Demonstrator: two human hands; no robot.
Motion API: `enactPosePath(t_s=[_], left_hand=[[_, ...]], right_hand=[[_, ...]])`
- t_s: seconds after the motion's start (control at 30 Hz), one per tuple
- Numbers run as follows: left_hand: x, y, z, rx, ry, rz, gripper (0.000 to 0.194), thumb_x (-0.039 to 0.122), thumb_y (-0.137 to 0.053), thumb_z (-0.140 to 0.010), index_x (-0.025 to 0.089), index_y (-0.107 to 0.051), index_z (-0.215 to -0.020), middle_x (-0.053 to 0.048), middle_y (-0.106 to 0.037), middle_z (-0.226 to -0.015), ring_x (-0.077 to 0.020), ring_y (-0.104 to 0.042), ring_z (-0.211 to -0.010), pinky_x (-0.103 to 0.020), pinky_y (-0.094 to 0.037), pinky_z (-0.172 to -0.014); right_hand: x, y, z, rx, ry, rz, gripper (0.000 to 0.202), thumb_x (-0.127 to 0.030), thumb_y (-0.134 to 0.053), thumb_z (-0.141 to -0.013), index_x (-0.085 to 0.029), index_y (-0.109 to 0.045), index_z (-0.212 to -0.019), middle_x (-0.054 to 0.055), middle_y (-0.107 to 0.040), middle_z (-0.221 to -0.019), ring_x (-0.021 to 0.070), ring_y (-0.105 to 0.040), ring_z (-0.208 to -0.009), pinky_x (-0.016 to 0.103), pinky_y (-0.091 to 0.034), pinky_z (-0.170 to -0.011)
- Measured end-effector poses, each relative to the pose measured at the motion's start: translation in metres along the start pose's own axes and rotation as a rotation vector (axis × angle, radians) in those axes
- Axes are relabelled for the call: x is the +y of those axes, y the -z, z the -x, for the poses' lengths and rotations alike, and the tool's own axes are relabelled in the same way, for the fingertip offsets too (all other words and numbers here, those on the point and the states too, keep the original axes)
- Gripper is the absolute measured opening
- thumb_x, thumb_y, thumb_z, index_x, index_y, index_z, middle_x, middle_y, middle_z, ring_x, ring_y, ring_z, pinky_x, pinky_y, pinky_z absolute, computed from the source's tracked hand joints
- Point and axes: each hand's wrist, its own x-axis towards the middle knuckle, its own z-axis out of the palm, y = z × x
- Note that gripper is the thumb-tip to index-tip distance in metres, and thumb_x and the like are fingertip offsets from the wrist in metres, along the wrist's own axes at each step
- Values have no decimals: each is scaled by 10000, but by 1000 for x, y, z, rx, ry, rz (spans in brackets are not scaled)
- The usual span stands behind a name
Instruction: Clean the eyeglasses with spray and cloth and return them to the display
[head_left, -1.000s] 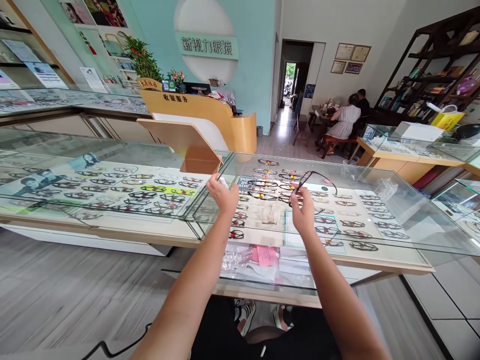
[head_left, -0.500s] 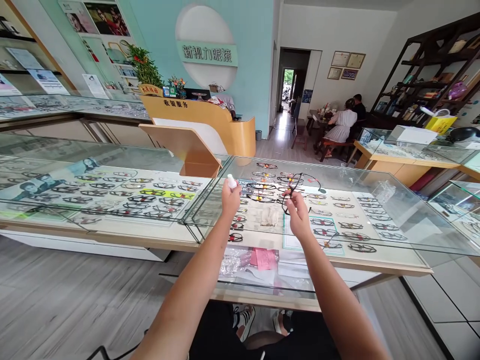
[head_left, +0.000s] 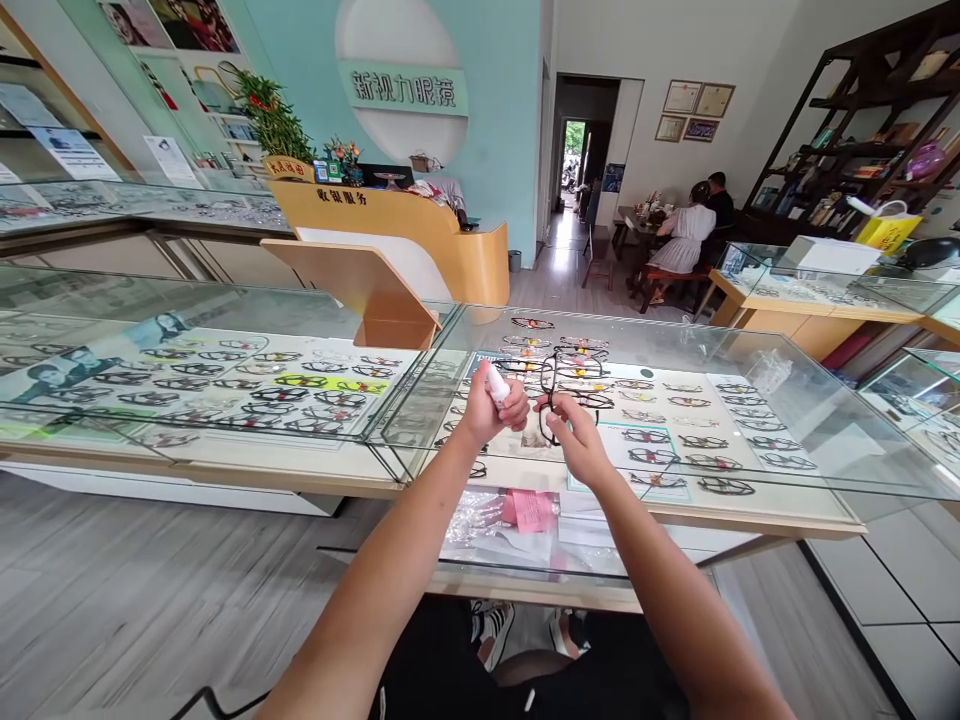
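Note:
My left hand [head_left: 491, 408] is closed around a small white bottle [head_left: 497, 388], its top tilted up and to the left. Just right of it, my right hand [head_left: 574, 436] grips a pair of dark-framed eyeglasses [head_left: 550, 385], held on edge. The two hands are close together, over the glass top of a display case [head_left: 660, 347]. Rows of eyeglass frames [head_left: 651, 456] lie inside the case below them, and the hands hide some of these.
Another glass case [head_left: 225, 280] with frames adjoins on the left, and an upright brown board [head_left: 352, 285] stands on it. Pink paper [head_left: 529, 510] and clear plastic lie on the lower shelf. Two people [head_left: 686, 235] sit at a table far back, near a wooden counter [head_left: 480, 260].
My left hand has moved right and slightly down with the bottle, now tilted. My right hand has come left and lower with the eyeglasses, closing the gap between the hands.

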Motion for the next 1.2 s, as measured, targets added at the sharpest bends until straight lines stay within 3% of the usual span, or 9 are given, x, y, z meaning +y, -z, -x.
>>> enactPosePath(t_s=[0.2, 0.33, 0.6, 0.73, 1.0, 1.2], left_hand=[[-18, -1, -11, 180, -130, -302, 806, 968, -439, -871, 245, -447, -515, 18, -313, -405, -109, -302, -370, -305, -231, -441], [-22, -3, -11, 255, -179, -402, 781, 898, -459, -908, 232, -488, -500, 0, -365, -409, -115, -362, -383, -307, -256, -444], [-20, -3, -11, 240, -180, -429, 777, 876, -411, -944, 230, -505, -521, -8, -389, -407, -124, -375, -388, -305, -280, -452], [-20, -6, -10, 188, -187, -492, 801, 891, -364, -952, 238, -475, -503, 0, -351, -401, -121, -353, -388, -311, -262, -464], [-28, -13, -8, 80, -181, -633, 703, 771, -493, -952, 231, -500, -501, -22, -426, -450, -137, -376, -459, -314, -262, -492], [-26, -3, -7, 168, -249, -667, 692, 761, -422, -1009, 237, -496, -562, -18, -453, -500, -157, -412, -507, -329, -343, -558]], right_hand=[[1, -2, 0, -35, 1, -29, 309, -419, -517, -1087, -262, -735, -1239, 63, -770, -1190, 225, -651, -897, 374, -513, -800], [0, -4, 1, -70, 5, -63, 304, -430, -520, -1093, -261, -732, -1229, 58, -763, -1150, 227, -649, -904, 373, -499, -798], [0, -3, 1, -85, 16, -76, 313, -444, -514, -1091, -262, -730, -1226, 54, -752, -1109, 232, -649, -922, 384, -515, -844], [-1, 1, -2, 13, 0, -140, 306, -446, -520, -1079, -256, -716, -1216, 55, -745, -1091, 224, -637, -886, 392, -535, -882], [6, 4, -8, 189, -29, -241, 326, -451, -504, -1054, -248, -660, -1255, 78, -746, -1178, 206, -640, -843, 381, -558, -859], [7, 5, -9, 204, -40, -266, 328, -451, -517, -1038, -233, -653, -1243, 77, -746, -1147, 200, -613, -820, 375, -542, -862]])
